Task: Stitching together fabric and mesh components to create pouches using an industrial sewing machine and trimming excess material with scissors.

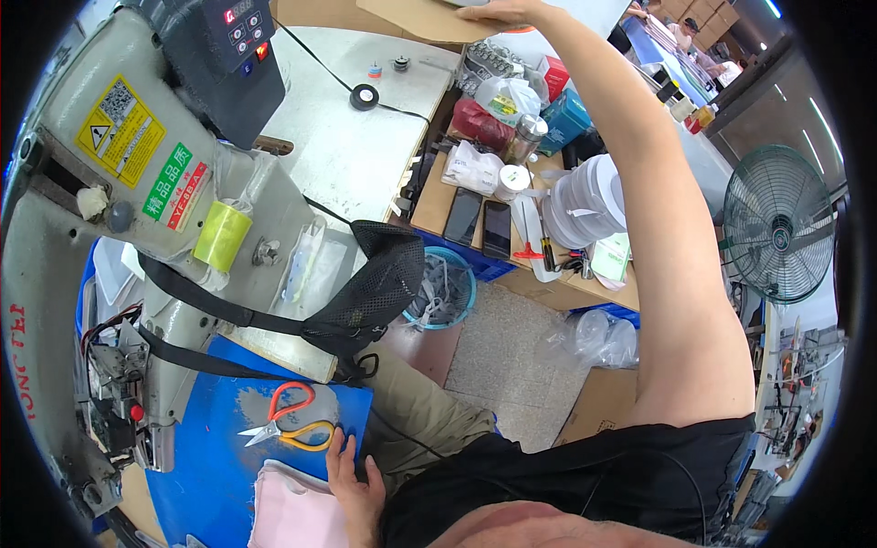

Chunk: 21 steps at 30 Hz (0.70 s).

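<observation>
My left hand (356,484) lies with its fingers apart at the edge of a blue work surface (206,447). It rests beside a stack of pale pink fabric pieces (297,511). Just beyond its fingertips are scissors (288,425) with one orange and one yellow handle loop, blades pointing left. My right arm stretches far forward, and my right hand (502,11) reaches the top edge of the view at a cardboard flap (425,20). Its fingers are drawn together at a greyish thing there, mostly cut off by the frame.
A grey machine (119,183) with a control panel stands at left, a black mesh bag (375,283) hanging from it. Beyond are a white table (320,82), a blue basket of grey scraps (440,288), cluttered cardboard boxes (429,215) and a green fan (779,224). People sit far off.
</observation>
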Each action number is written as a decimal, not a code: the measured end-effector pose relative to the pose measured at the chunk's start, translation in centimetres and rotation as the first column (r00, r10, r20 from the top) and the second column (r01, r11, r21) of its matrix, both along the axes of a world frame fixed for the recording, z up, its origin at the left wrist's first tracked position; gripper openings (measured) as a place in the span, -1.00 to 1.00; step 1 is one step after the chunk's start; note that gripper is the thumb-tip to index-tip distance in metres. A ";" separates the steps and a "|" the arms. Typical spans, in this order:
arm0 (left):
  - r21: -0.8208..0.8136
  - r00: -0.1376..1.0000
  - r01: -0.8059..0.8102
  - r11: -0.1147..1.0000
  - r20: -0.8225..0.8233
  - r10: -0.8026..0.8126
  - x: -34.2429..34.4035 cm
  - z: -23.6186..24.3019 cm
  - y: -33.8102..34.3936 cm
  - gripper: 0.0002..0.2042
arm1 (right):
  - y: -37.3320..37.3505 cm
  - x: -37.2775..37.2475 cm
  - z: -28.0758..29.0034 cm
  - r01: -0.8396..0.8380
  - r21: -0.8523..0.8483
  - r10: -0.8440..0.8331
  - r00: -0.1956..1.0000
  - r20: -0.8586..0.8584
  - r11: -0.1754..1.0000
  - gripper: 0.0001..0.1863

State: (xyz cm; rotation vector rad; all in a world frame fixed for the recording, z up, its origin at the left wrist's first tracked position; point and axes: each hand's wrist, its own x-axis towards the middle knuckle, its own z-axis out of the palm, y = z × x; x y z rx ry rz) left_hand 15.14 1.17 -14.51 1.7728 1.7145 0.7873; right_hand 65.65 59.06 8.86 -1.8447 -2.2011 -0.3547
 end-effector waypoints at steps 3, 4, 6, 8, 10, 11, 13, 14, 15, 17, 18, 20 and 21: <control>-0.014 1.000 0.001 1.000 0.008 -0.001 0.0 0.2 0.1 -0.53 | 0.6 1.1 -0.4 -0.066 -0.091 0.013 0.868 -0.497 0.994 -0.21; -0.031 1.000 -0.004 1.000 0.008 0.004 0.0 0.2 0.1 -0.53 | 0.8 1.5 -0.6 0.031 -0.090 -0.082 0.757 -0.648 0.995 -0.23; -0.019 1.000 0.005 1.000 0.016 -0.004 0.1 0.3 0.1 -0.53 | 0.8 2.3 -0.8 0.124 0.073 -0.042 0.736 -0.675 0.990 -0.26; -0.014 1.000 0.004 1.000 0.013 -0.003 0.1 0.4 0.1 -0.53 | 0.2 2.5 -0.8 0.210 0.231 0.010 0.719 -0.695 0.950 -0.29; -0.035 1.000 0.006 0.999 0.004 -0.006 0.1 0.5 0.1 -0.54 | -1.0 2.3 -0.9 0.278 0.209 -0.142 0.855 -0.499 0.938 -0.29; -0.031 1.000 0.009 0.999 0.011 -0.009 0.1 0.5 0.1 -0.54 | -1.5 1.8 -0.9 0.282 0.207 -0.146 0.853 -0.501 0.937 -0.29; -0.050 1.000 0.013 0.999 -0.014 -0.014 0.2 0.6 0.2 -0.54 | -2.2 0.3 -0.9 0.174 0.307 -0.039 0.916 -0.399 0.936 -0.28; -0.043 1.000 0.012 0.999 -0.006 -0.013 0.2 0.6 0.3 -0.54 | -2.6 -0.3 -1.2 0.172 0.306 -0.037 0.915 -0.401 0.936 -0.28; -0.044 1.000 0.012 0.999 -0.010 -0.012 0.3 0.6 0.3 -0.54 | -3.1 -0.7 -1.6 0.042 0.183 0.017 0.952 -0.306 0.982 -0.30; -0.042 1.000 0.007 0.999 -0.018 -0.008 0.4 0.6 0.4 -0.53 | -1.9 -2.0 -1.7 0.223 -0.012 -0.223 0.970 -0.096 0.975 -0.38; -0.033 1.000 0.010 0.999 -0.015 -0.011 0.5 0.6 0.4 -0.53 | -1.3 -1.8 -1.4 0.203 -0.036 -0.205 0.975 -0.085 0.979 -0.38; -0.012 1.000 0.022 1.000 -0.015 -0.022 0.5 0.6 0.2 -0.53 | -0.3 -0.3 -0.5 0.192 -0.049 -0.195 0.978 -0.079 0.980 -0.38; 0.000 1.000 0.012 1.000 0.005 -0.012 0.5 0.6 0.1 -0.52 | 0.1 1.0 0.0 0.106 -0.117 -0.141 0.924 -0.354 0.987 -0.35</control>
